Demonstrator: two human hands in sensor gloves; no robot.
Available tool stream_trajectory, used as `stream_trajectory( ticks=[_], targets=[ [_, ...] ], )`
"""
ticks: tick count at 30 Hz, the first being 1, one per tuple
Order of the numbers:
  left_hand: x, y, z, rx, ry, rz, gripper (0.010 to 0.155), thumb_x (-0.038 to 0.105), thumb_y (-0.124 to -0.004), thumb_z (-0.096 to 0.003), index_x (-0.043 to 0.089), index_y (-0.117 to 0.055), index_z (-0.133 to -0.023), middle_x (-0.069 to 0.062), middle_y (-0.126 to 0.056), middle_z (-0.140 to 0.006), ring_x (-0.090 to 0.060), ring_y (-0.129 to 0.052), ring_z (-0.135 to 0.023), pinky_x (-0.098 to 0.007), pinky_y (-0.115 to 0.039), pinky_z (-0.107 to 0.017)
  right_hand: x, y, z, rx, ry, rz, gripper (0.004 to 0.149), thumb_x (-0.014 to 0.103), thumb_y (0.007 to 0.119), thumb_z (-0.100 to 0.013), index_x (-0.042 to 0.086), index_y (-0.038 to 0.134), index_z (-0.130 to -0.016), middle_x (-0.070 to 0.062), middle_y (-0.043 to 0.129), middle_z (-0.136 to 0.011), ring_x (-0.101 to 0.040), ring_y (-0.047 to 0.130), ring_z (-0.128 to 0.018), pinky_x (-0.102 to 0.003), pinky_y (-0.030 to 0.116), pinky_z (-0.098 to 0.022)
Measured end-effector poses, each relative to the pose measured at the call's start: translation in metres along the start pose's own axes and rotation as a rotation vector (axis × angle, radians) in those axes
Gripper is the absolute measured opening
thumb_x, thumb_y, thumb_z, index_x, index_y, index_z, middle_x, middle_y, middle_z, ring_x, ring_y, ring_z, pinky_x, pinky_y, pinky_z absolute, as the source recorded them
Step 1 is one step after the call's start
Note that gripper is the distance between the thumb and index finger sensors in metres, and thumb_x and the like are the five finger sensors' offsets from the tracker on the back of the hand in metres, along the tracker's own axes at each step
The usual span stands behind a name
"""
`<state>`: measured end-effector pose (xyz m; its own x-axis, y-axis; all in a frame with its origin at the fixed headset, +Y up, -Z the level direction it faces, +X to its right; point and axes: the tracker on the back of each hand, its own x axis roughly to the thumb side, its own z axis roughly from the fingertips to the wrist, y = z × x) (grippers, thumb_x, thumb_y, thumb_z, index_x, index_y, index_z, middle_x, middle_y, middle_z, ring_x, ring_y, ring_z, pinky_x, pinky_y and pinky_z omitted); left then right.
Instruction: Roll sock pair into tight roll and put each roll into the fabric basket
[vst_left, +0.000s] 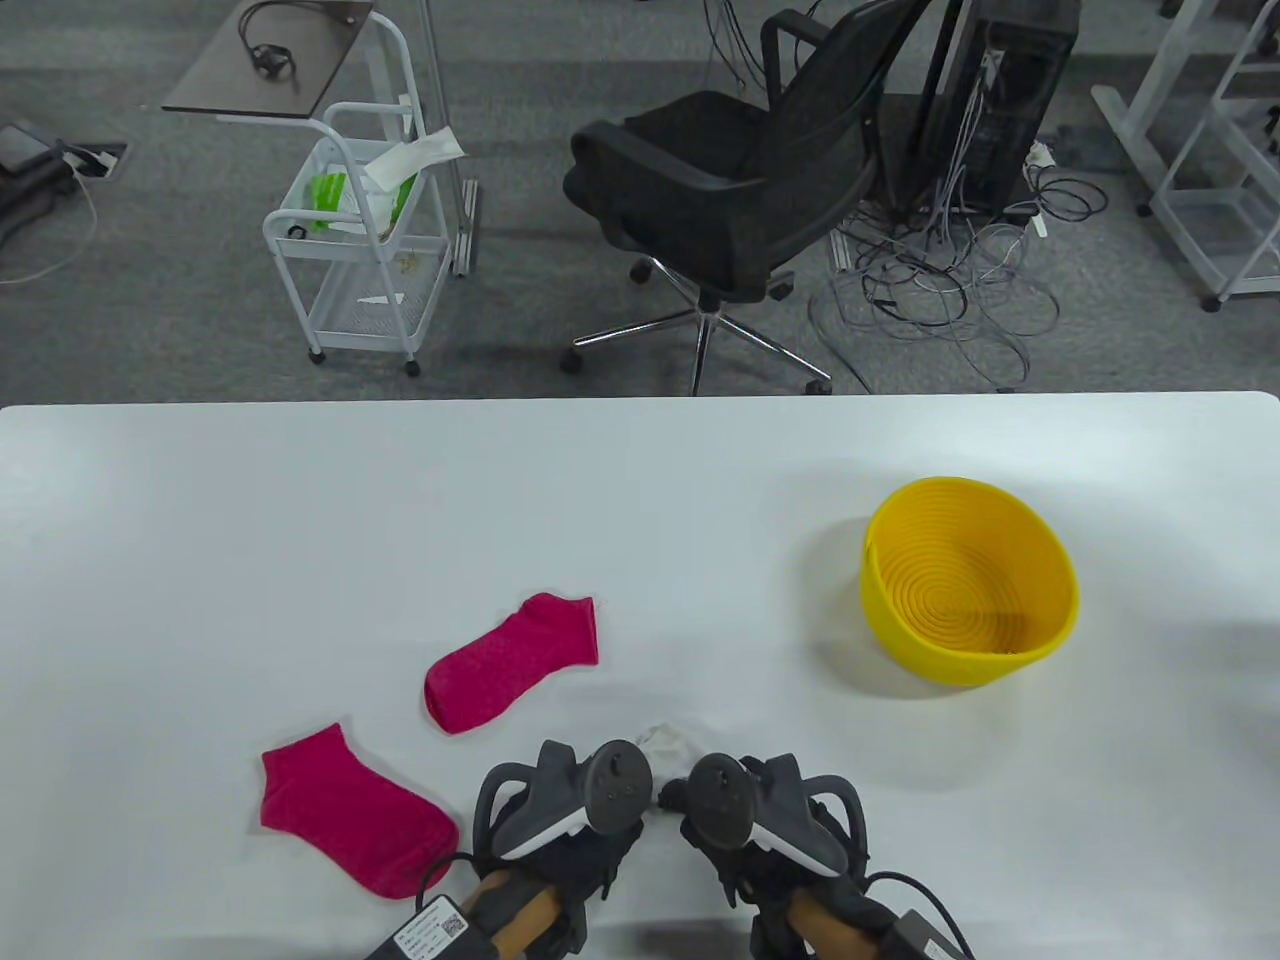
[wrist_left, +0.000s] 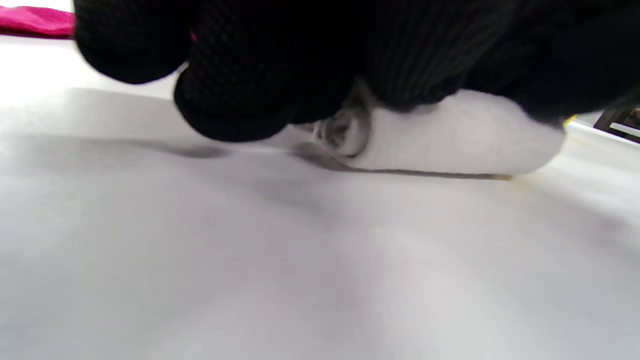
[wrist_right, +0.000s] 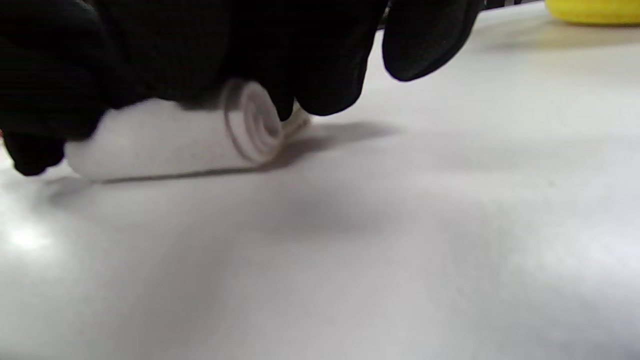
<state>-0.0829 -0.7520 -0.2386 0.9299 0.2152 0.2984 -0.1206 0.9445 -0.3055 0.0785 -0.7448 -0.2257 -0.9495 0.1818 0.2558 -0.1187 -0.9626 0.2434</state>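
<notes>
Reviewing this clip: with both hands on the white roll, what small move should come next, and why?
Probably roll it a bit further. Left hand and right hand press the white roll on the table; a loose white end shows beyond it, and the basket holds nothing.

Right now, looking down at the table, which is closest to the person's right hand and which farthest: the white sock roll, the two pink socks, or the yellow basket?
1. White rolled sock: under the fingers of the right hand, at the table's near edge.
2. Pink sock nearer the middle: to the left, slightly farther back.
3. Round yellow ribbed basket, far right, and the second pink sock, near left: too close to call.
</notes>
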Motion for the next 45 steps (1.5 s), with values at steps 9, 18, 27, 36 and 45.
stream_trajectory(
  ticks=[9,18,27,36,45],
  targets=[
    [-0.003,-0.002,-0.002,-0.016,0.010,0.040,0.043,0.040,-0.078,-0.0384,0.024,-0.093,-0.075,-0.005,-0.098,-0.063,-0.020,-0.101,-0.040,-0.047,-0.080,-0.042,0.009,0.000,0.005,0.007,-0.053,0.055,0.041,0.042,0.084,-0.039,0.043,0.083,-0.081,0.017,0.086,-0.090,-0.014,0.084,-0.088,-0.050,0.069,-0.068],
    [-0.006,0.005,0.003,0.014,0.005,0.080,0.047,0.044,-0.080,-0.0373,0.024,-0.094,-0.078,-0.005,-0.098,-0.070,-0.024,-0.102,-0.048,-0.049,-0.078,-0.046,0.005,0.005,-0.001,0.047,0.002,0.032,0.048,0.041,0.089,-0.037,0.042,0.079,-0.084,0.016,0.082,-0.093,-0.016,0.084,-0.089,-0.050,0.070,-0.066],
    [-0.005,0.012,0.010,0.017,-0.006,0.075,0.050,0.049,-0.082,-0.0358,0.030,-0.094,-0.080,-0.006,-0.095,-0.082,-0.027,-0.101,-0.057,-0.050,-0.077,-0.050,0.002,0.010,-0.003,0.033,0.044,0.038,0.051,0.042,0.087,-0.038,0.043,0.074,-0.087,0.015,0.080,-0.095,-0.015,0.086,-0.087,-0.049,0.072,-0.065],
    [0.000,0.003,0.006,-0.001,0.011,-0.003,0.055,0.048,-0.091,-0.0315,0.029,-0.088,-0.084,-0.005,-0.092,-0.083,-0.024,-0.100,-0.059,-0.050,-0.077,-0.051,-0.001,0.008,-0.004,0.010,0.079,-0.001,0.046,0.040,0.084,-0.039,0.044,0.077,-0.085,0.015,0.085,-0.091,-0.014,0.090,-0.082,-0.048,0.074,-0.063],
    [0.005,-0.002,0.001,0.034,0.000,-0.054,0.048,0.038,-0.086,-0.0364,0.025,-0.086,-0.082,-0.006,-0.093,-0.075,-0.022,-0.100,-0.053,-0.049,-0.078,-0.049,-0.004,0.006,-0.004,0.012,0.083,-0.039,0.044,0.040,0.083,-0.040,0.044,0.078,-0.084,0.016,0.087,-0.089,-0.014,0.089,-0.083,-0.048,0.074,-0.063]
  ],
)
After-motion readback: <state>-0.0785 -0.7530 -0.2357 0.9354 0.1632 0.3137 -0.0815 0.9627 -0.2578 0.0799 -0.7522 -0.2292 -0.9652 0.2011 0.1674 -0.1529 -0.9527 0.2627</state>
